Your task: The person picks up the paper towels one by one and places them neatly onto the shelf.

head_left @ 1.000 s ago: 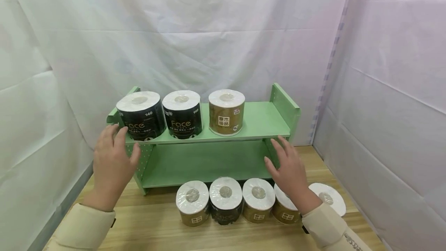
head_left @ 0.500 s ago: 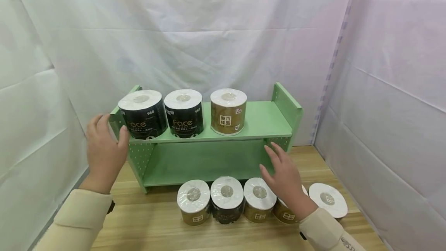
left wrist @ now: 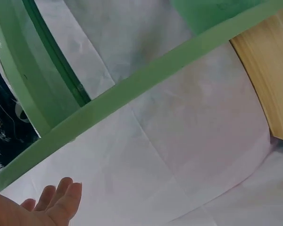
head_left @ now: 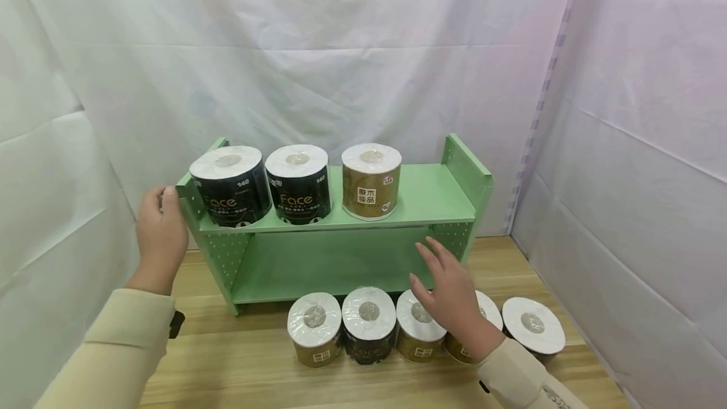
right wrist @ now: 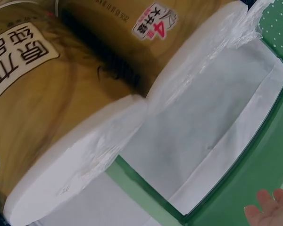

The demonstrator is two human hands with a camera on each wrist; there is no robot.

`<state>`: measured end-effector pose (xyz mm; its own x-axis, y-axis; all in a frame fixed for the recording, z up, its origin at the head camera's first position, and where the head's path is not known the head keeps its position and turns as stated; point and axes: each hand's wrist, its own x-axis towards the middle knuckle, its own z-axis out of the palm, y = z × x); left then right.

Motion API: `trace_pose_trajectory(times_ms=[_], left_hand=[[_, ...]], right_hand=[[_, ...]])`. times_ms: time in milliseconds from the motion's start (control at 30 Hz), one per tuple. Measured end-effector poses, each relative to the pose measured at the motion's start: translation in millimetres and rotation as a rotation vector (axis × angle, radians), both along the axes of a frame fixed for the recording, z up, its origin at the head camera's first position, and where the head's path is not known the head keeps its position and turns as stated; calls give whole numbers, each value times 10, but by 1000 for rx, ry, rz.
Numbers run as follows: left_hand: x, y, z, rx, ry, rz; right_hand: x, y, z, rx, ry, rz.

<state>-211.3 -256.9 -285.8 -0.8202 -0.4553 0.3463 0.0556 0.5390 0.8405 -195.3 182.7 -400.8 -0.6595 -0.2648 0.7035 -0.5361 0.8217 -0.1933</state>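
My left hand is beside the outer left side of a green two-tier shelf, fingers loosely bent. The left wrist view shows that hand holding nothing, close to the shelf's green side panel. My right hand hovers in front of the lower tier, fingers spread, overlapping the row of toilet paper rolls in the head view. On the top tier stand a black-wrapped toilet paper roll, a second black-wrapped roll and a gold-wrapped roll.
Before the shelf, several wrapped rolls stand in a row on the wooden table, from a gold roll to a dark-sided roll at the right. White cloth hangs behind and on both sides.
My left hand has moved left, from in front of the left black roll to the shelf's outer side. My right hand has shifted left and slightly down. The rolls stay put.
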Motion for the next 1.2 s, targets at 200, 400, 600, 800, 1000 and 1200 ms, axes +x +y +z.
trace_pose_trajectory(times_ms=[200,400,600,800,1000,1200], left_hand=[[-54,-74,13,32,-64,-11],[-130,-112,44,40,-103,-18],[-160,-98,43,74,-120,-43],[-172,-91,34,94,-133,-82],[-204,-87,41,113,-165,-78],[-239,-65,55,104,-193,-61]], right_hand=[[13,-90,-27,8,-57,13],[27,-190,-60,8,-90,13],[56,-269,-97,22,-121,19],[74,-336,-126,42,-158,18],[85,-396,-148,52,-191,37],[93,-456,-175,73,-194,46]])
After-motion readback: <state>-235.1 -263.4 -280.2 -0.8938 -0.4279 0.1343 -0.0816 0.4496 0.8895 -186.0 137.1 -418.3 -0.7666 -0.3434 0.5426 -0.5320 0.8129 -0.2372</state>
